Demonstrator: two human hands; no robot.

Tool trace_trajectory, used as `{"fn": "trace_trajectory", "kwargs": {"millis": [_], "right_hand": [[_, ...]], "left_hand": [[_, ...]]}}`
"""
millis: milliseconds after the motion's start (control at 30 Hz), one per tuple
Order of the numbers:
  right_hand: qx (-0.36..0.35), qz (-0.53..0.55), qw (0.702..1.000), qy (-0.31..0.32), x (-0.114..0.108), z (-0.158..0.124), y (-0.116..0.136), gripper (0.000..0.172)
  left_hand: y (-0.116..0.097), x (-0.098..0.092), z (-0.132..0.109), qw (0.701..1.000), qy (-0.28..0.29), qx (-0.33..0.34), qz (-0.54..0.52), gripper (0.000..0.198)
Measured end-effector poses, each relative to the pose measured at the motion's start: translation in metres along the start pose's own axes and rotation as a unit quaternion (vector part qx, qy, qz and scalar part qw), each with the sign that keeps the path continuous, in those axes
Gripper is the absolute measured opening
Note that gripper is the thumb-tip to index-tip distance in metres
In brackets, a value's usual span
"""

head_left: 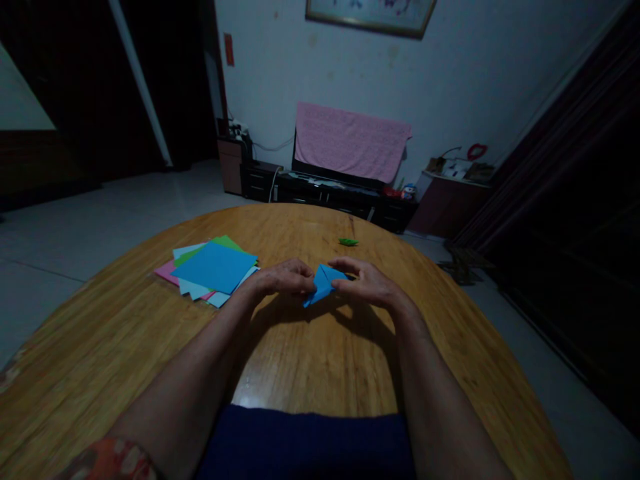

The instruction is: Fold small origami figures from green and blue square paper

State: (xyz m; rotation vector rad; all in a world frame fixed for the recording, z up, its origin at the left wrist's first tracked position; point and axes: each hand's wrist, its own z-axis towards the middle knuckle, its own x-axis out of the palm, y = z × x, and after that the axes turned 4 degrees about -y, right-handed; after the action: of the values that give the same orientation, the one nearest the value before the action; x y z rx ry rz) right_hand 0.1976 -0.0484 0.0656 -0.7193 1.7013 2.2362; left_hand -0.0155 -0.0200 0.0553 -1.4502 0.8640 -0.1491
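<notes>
Nearest us is our dark blue top [305,443]. Past it spreads the big wooden table [125,360], in a dim room with a pink cloth [350,140] far off. A pile of coloured paper [213,267] lies left. Our left hand [285,277] and right hand [367,283] both pinch a small blue paper [323,283] mid-table. We think it is being folded; next its edges need lining up.

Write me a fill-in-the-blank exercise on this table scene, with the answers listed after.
1. The left hand and the right hand both pinch a folded paper whose colour is ____.
2. The stack of sheets lies on the person's ____ side of the hands.
3. The small folded piece lying beyond the hands is ____ in colour.
4. Everything rests on a round table made of ____.

Missing words: blue; left; green; wood.
</notes>
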Motion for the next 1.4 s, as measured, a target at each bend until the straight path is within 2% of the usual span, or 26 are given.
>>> {"fn": "trace_trajectory", "kwargs": {"millis": [100, 300, 400, 500, 600, 700, 867, 1400], "right_hand": [[0.014, 0.007, 0.999, 0.029, -0.005, -0.001, -0.001, 0.042], [0.043, 0.045, 0.996, 0.064, -0.007, -0.002, -0.001, 0.028], [0.051, 0.068, 0.995, 0.059, -0.013, -0.003, -0.002, 0.029], [0.046, 0.094, 0.993, 0.051, -0.019, -0.003, -0.007, 0.035], [0.041, 0.107, 0.992, 0.048, -0.021, -0.001, -0.013, 0.039], [0.036, 0.111, 0.992, 0.043, -0.021, 0.000, -0.016, 0.040], [0.034, 0.105, 0.993, 0.030, -0.020, 0.000, -0.015, 0.040], [0.043, 0.071, 0.996, 0.037, -0.017, -0.002, -0.007, 0.031]], "left_hand": [[-0.003, 0.000, -0.003, 1.000, 0.000, 0.009, -0.004, 0.017], [-0.008, 0.000, -0.007, 0.997, 0.001, 0.022, -0.070, 0.024], [-0.005, -0.002, -0.008, 0.990, 0.006, -0.009, -0.142, 0.028], [0.003, -0.006, -0.008, 0.980, 0.046, -0.035, -0.192, 0.027], [0.011, -0.007, -0.005, 0.971, 0.099, -0.032, -0.216, 0.029], [0.019, -0.007, -0.001, 0.964, 0.124, -0.025, -0.234, 0.030], [0.024, -0.007, 0.001, 0.963, 0.126, -0.028, -0.239, 0.029], [0.019, -0.002, 0.001, 0.975, 0.104, -0.041, -0.192, 0.023]]}}
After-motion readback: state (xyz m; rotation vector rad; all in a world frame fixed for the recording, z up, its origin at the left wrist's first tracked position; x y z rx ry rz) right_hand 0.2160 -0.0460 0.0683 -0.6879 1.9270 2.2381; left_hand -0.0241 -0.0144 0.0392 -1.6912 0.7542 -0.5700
